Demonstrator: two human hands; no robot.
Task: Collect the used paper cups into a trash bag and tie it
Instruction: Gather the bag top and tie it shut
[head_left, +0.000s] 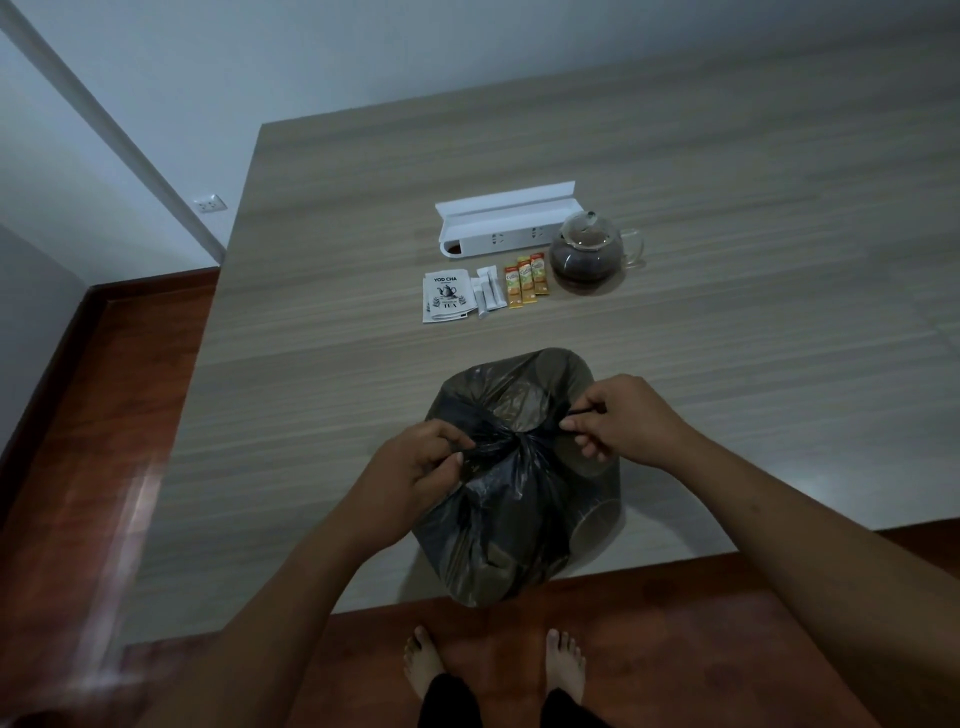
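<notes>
Crinkled black plastic of one bag (511, 499), bulging at the desk's (322, 364) near edge, is pinched at its gathered neck by two hands, left (415, 470) and right (618, 421), each closed on a twisted end.

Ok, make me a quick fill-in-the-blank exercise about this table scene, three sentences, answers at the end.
1. Both hands, left hand and right hand, grip the neck of the black ____.
2. The glass teapot holds a ____ liquid.
3. The orange sachets lie between the white sachets and the ____.

Answers: trash bag; dark; teapot
</notes>
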